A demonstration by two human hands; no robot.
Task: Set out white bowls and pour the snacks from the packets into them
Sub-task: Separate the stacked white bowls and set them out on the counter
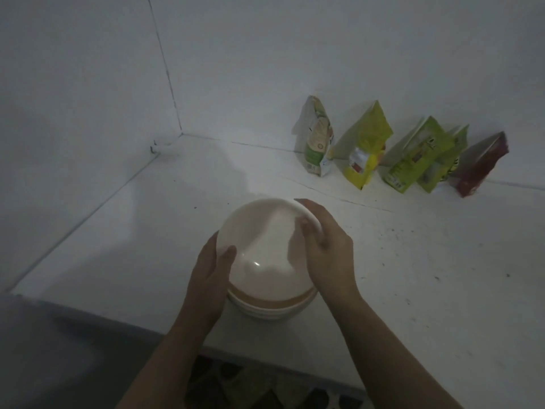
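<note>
A stack of white bowls (272,309) stands near the front edge of the white counter (413,276). The top white bowl (262,246) is lifted and tilted above the stack. My left hand (211,276) grips its left rim, thumb inside. My right hand (327,246) grips its right rim, thumb over the edge. Several snack packets lean against the back wall at the right: a white and green packet (315,137), a yellow packet (364,146), two green packets (413,154) and a dark red packet (480,165).
The counter sits in a corner with white walls at the left (73,113) and the back. Its front edge runs just below the bowls, with a dark patterned floor (265,385) beneath. The light is dim.
</note>
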